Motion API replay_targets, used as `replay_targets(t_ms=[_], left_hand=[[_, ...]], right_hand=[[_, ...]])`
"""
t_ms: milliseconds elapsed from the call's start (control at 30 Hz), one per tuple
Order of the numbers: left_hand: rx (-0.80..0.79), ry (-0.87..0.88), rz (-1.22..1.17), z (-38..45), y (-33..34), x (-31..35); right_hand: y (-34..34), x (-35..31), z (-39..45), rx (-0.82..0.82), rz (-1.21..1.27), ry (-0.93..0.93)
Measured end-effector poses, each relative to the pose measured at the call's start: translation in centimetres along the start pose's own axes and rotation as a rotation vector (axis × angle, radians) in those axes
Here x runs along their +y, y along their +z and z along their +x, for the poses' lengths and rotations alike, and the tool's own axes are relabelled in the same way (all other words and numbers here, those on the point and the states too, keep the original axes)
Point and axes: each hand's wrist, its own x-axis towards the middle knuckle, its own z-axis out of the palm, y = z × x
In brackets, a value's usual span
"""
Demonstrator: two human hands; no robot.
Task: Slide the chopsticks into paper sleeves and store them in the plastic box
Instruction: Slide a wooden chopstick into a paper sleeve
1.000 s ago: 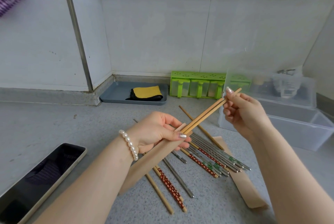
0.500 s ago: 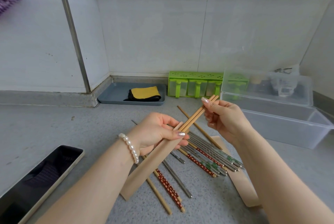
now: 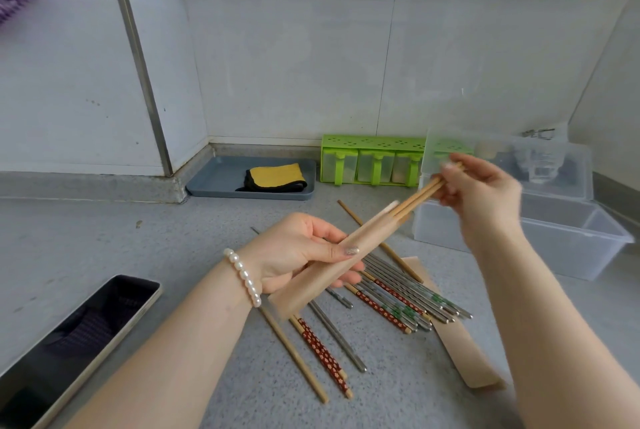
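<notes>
My left hand [image 3: 298, 252] grips a brown paper sleeve [image 3: 339, 262] held slantwise above the counter. A pair of light wooden chopsticks [image 3: 420, 194] sticks out of the sleeve's upper mouth, most of their length inside it. My right hand [image 3: 481, 193], blurred, pinches their top ends. The clear plastic box [image 3: 568, 238] stands open at the right, its lid raised behind it. Loose chopsticks [image 3: 398, 297], metal, red-patterned and wooden, lie scattered on the grey counter under my hands. Another paper sleeve [image 3: 464, 352] lies flat beneath them at the right.
A phone [image 3: 69, 345] lies at the lower left on the counter. A grey tray with a yellow-and-black cloth [image 3: 273, 177] sits in the back corner. A green seasoning rack [image 3: 370, 162] stands against the wall beside the box.
The sleeve and my left hand rose and shifted right. My right hand moved right toward the box, still pinching the chopstick ends, and less of the chopsticks shows outside the sleeve than a second ago.
</notes>
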Motion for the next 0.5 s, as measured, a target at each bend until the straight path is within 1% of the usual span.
replay_targets(t_ms=[100,200,333,400,500], left_hand=[[0.012,-0.023,0.064,-0.4,-1.1,0.2],[0.077,-0.004,-0.059,-0.2,-1.9,0.2],[0.165,0.041,-0.286,0.5,-1.7,-0.2],[0.214,0.062,-0.312,0.9,-1.4,-0.6],[0.234,0.069,-0.314,1.2,-0.7,-1.0]], right_hand=[[-2.9,-0.3,1.9,0.158,0.114,-0.015],[-4.4,-0.2,2.8,0.250,0.167,-0.033],[-4.3,-0.1,2.8,0.276,0.198,-0.056],[-3.8,-0.1,2.6,0.270,0.198,-0.082],[-3.1,0.0,2.3,0.267,0.185,-0.109]])
